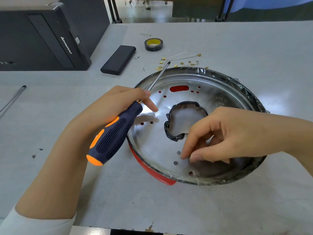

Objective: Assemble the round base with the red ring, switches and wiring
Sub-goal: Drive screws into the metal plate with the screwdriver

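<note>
The round metal base (225, 92) lies on the grey table, with a taped central hole and several small holes. A red ring (149, 172) shows under its near-left rim. My left hand (108, 112) grips a screwdriver (111, 133) by its black and orange handle; the shaft points up and away over the base's left rim. My right hand (225, 134) hovers over the near part of the base with fingertips bunched together above two small holes; whether it pinches something small there is not visible. White wires with brass terminals (181, 61) lie behind the base.
A roll of black tape (153, 44) and a flat black box (118, 60) lie at the back. A black computer case (42, 36) stands at the far left. Another long tool (11, 100) lies at the left edge. Small screws (137, 57) sit near the box.
</note>
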Demonstrator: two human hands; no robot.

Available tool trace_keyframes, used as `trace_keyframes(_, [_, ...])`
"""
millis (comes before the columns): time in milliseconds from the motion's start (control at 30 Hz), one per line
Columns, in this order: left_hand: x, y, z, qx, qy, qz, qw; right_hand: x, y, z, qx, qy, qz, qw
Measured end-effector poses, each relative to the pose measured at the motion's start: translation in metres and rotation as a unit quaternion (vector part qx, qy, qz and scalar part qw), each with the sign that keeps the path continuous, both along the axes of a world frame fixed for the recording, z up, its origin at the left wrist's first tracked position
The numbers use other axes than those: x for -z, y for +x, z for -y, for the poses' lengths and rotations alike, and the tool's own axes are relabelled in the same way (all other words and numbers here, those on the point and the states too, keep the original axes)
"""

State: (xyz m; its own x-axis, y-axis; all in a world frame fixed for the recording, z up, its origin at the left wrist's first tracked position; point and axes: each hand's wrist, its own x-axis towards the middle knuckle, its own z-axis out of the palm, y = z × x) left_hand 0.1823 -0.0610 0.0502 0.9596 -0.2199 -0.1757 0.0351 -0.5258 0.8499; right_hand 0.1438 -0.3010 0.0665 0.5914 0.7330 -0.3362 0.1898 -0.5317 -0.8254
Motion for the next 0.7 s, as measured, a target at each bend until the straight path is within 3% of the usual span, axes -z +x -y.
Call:
trace_keyframes(267, [-0.001, -0.001, 0.0, 0.002, -0.006, -0.003, 1.0, 0.002, -0.003, -0.007, -0.039, -0.011, 0.009, 0.999])
trace_keyframes(700, [-0.002, -0.002, 0.001, 0.001, 0.0, 0.002, 1.0, -0.003, -0.01, -0.017, -0.083, -0.107, 0.101, 0.985])
